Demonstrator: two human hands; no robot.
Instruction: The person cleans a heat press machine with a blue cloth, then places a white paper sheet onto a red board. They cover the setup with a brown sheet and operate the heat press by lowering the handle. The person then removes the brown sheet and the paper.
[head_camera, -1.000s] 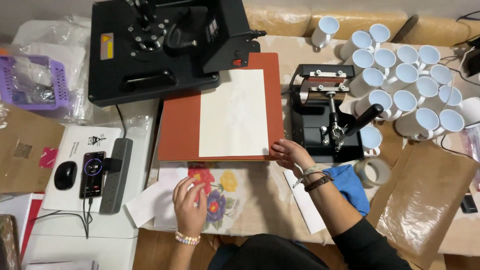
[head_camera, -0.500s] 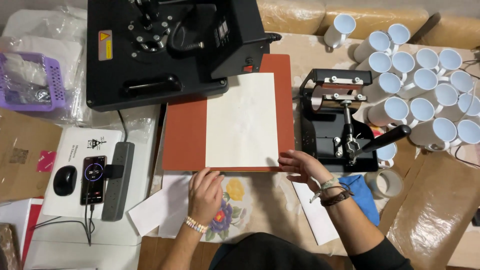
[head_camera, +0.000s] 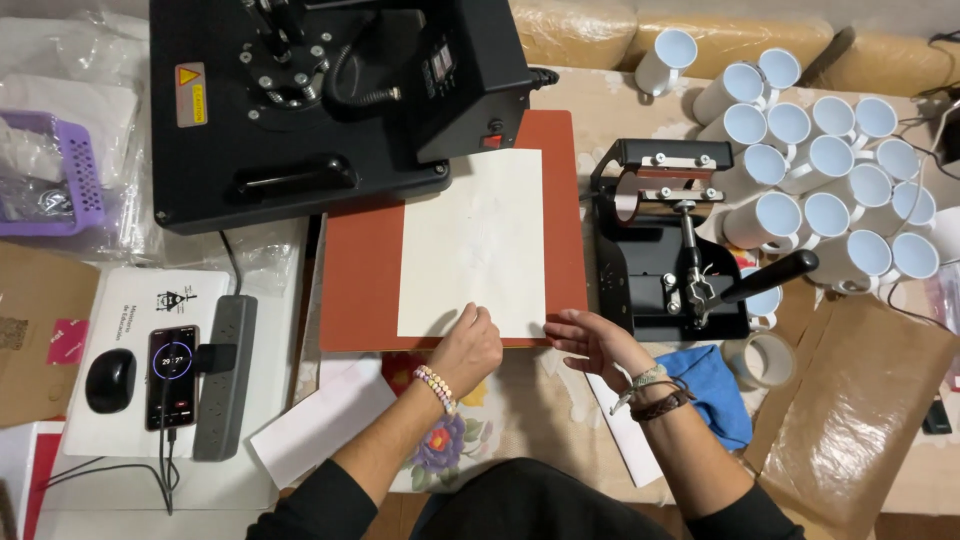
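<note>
heat press (head_camera: 330, 90) cut by top edge | left hand (head_camera: 468, 348) fingertips hidden (perhaps under cream sheet (head_camera: 475, 245))
</note>
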